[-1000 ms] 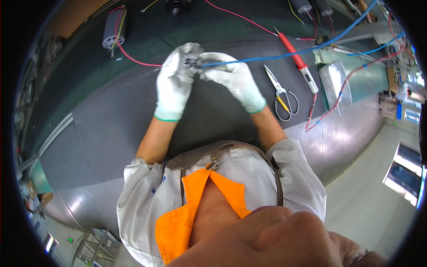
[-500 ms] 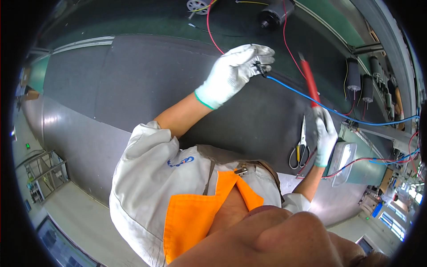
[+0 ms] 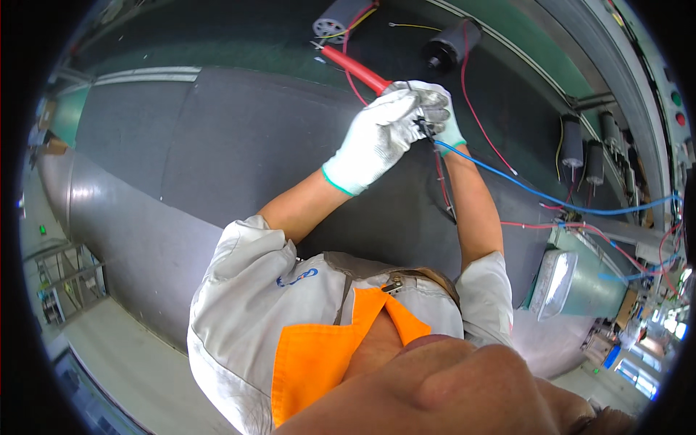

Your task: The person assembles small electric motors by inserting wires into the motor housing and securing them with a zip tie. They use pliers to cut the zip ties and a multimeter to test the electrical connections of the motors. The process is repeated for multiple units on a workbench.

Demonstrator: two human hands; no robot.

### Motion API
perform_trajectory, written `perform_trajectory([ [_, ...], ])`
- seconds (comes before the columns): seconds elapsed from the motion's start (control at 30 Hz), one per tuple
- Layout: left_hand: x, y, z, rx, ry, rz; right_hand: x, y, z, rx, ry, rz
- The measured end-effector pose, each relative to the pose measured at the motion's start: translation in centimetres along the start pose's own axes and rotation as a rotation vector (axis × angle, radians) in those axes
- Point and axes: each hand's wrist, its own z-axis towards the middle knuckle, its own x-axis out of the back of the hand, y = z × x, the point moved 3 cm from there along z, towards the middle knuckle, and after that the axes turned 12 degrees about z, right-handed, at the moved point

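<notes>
Your left hand (image 3: pixel 378 138), in a white knit glove with a teal cuff, is closed around a small dark connector (image 3: pixel 423 128) at the end of a thin blue wire (image 3: pixel 522 186), pinching it between fingers and thumb just above the dark grey rubber bench mat (image 3: pixel 217 152). Your right hand (image 3: pixel 433 109), gloved the same way, sits right behind the left and touches it; it is clenched on the handle of a red-handled screwdriver (image 3: pixel 355 69), whose red shaft sticks out up and to the left past your knuckles — its tip is too small to make out. The two hands meet over the far part of the mat, and the connector lies between them, partly hidden by your left fingers. From there the blue wire runs off to the right and away toward the cluttered edge of the bench, while a thin red wire (image 3: pixel 482 123) curves from near your right wrist up to a black cylindrical motor (image 3: pixel 451 45) lying on the green strip beyond the mat. A second, silver-faced motor (image 3: pixel 339 18) rests further left on that strip, near the screwdriver's far end. To your right, well apart from the hands, a row of small dark cylinders (image 3: pixel 583 152) stands beside a pale green metal box (image 3: pixel 591 279).
</notes>
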Motion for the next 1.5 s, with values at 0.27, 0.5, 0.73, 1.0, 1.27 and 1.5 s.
perform_trajectory([
  [0.27, 2.3, -0.6, -0.7, 0.119, 0.106, -0.060, 1.6, -12.4, -13.1, 0.125, 0.142, -1.242],
  [0.5, 5.3, -5.0, 1.7, 0.289, 0.140, -0.002, 15.0, -14.1, -33.4, -0.393, 0.739, -1.164],
  [0.73, 6.9, -5.8, 1.3, 0.386, 0.172, 0.155, 4.4, -11.3, -23.3, 0.012, 0.622, -0.342],
  [1.0, 9.7, 6.2, -0.7, -0.071, 0.490, 1.136, -1.7, -11.6, -14.0, 0.496, 0.312, 0.324],
  [1.27, 7.3, 7.6, 2.3, -0.820, 0.079, 2.471, 2.5, 1.1, -2.0, -0.250, 0.243, 0.949],
  [1.5, 9.1, 1.7, 6.1, 0.086, -0.084, 2.881, 3.9, 9.0, 14.4, -0.464, 0.399, 1.612],
])
